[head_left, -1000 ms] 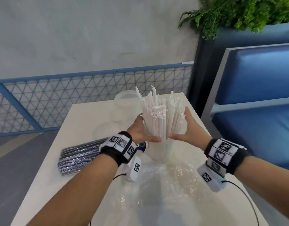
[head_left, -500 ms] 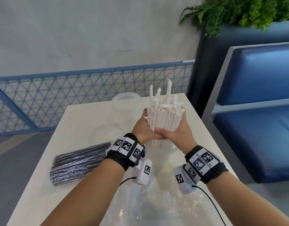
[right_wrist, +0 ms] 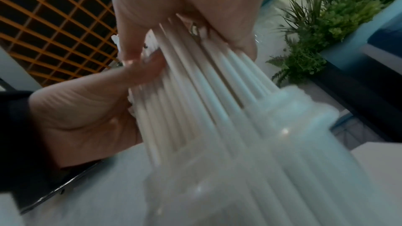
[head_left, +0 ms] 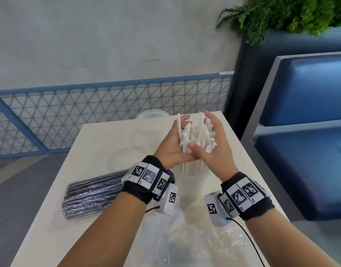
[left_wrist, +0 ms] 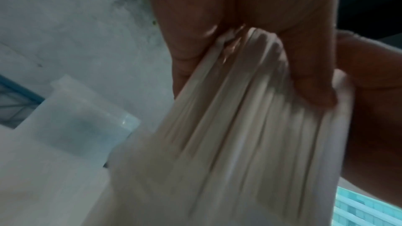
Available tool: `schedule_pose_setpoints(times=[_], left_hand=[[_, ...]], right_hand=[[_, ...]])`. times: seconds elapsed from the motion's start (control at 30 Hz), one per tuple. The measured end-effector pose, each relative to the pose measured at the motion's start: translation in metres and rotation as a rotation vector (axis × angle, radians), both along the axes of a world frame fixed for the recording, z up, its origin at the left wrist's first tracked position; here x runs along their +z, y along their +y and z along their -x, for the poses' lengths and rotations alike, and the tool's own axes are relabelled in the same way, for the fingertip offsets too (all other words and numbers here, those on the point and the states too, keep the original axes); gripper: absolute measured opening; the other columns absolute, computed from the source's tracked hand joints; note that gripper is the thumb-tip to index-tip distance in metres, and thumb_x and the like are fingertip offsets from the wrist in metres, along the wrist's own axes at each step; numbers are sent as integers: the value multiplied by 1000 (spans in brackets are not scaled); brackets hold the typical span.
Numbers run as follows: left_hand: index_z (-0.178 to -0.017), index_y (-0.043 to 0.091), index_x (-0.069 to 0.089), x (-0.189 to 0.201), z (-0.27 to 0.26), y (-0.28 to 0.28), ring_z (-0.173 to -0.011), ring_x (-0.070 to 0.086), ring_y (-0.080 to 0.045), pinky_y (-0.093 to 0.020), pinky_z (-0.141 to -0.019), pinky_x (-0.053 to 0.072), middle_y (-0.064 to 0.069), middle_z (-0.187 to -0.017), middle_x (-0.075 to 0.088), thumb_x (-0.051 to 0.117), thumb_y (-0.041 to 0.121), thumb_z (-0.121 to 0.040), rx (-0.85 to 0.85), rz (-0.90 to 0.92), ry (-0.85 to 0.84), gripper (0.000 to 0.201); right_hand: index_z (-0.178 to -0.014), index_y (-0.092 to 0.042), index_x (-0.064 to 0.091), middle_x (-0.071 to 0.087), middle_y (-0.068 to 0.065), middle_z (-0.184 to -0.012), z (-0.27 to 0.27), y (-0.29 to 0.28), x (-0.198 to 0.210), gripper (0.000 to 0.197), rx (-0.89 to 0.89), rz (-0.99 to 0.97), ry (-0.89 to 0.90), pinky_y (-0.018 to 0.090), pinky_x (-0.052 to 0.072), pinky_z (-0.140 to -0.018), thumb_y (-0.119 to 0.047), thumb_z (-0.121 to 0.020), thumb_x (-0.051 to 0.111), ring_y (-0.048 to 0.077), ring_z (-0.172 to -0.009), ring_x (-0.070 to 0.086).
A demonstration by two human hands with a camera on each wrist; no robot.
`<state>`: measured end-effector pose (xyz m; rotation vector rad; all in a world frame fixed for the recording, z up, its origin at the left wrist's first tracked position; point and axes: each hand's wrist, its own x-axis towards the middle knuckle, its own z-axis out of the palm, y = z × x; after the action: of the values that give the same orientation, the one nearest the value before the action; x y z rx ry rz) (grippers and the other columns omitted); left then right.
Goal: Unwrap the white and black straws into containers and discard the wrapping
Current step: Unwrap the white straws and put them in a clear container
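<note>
A bundle of white straws [head_left: 194, 135] stands upright in a translucent container [head_left: 192, 170] mid-table. My left hand [head_left: 171, 145] and right hand [head_left: 214, 143] wrap the bundle's upper part from both sides, thumbs meeting in front. Only the straw tips show above the fingers. In the left wrist view the white straws [left_wrist: 250, 126] fan out below my palm. In the right wrist view the white straws [right_wrist: 206, 92] run down into the container [right_wrist: 293, 126]. The wrapped pack of black straws [head_left: 92, 193] lies flat to the left. Crumpled clear wrapping [head_left: 185, 237] lies on the near table.
Two more translucent containers stand behind and left of the bundle, one far [head_left: 152, 120], one nearer [head_left: 123, 158]. The white table [head_left: 100, 143] ends close on every side. A blue mesh railing [head_left: 69, 116] runs behind it. A blue bench [head_left: 304, 132] stands to the right.
My hands came in from either side and closed round the bundle. The straws are pulled together, and their tips now stand lower between my hands.
</note>
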<state>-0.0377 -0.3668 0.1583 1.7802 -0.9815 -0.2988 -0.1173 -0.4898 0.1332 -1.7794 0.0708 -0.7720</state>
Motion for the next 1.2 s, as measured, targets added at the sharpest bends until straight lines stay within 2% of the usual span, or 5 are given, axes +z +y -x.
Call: schedule_pose_setpoints(times=[0.1, 0.33, 0.57, 0.83, 1.2], left_hand=[[-139, 29, 21, 5, 0, 0, -124, 42, 0, -3, -90, 39, 3, -135, 43, 74, 11, -74, -47, 135, -3, 86], [-126, 20, 56, -14, 13, -5, -129, 44, -14, -33, -112, 30, -3, -140, 50, 40, 31, -97, 158, -161, -382, 35], [-132, 16, 43, 16, 15, -5, -116, 45, -5, -5, -96, 30, 5, -127, 50, 57, 22, -88, 330, 161, -489, 47], [-145, 14, 21, -3, -12, -23, -140, 27, -22, -48, -113, 25, -6, -152, 29, 31, 29, -99, 28, -612, -420, 49], [-148, 25, 6, 22, 20, -25, -146, -2, -19, -53, -116, 0, 0, -159, 5, 20, 44, -98, 136, -604, -493, 55]], right_hand=[[-129, -26, 44, 53, 0, -122, 8, 4, 9, 40, -93, 181, -142, 22, 39, -100, -28, -89, 50, 11, -116, 50], [-90, -5, 63, 59, 2, -87, 5, 7, -19, 37, -205, 451, 104, 20, 43, -77, -28, -87, 34, 22, -82, 56], [-114, -10, 56, 48, -2, -115, -1, -3, 32, 25, -334, 485, -126, 8, 29, -96, -11, -90, 50, 2, -108, 41], [-120, -20, 54, 59, 7, -117, -46, -54, 31, 36, -163, 541, 538, 24, 42, -81, -23, -85, 63, 19, -82, 58], [-105, -7, 63, 66, 10, -102, -42, -43, 25, 21, -119, 608, 499, 18, 36, -74, -4, -88, 50, 22, -87, 59]])
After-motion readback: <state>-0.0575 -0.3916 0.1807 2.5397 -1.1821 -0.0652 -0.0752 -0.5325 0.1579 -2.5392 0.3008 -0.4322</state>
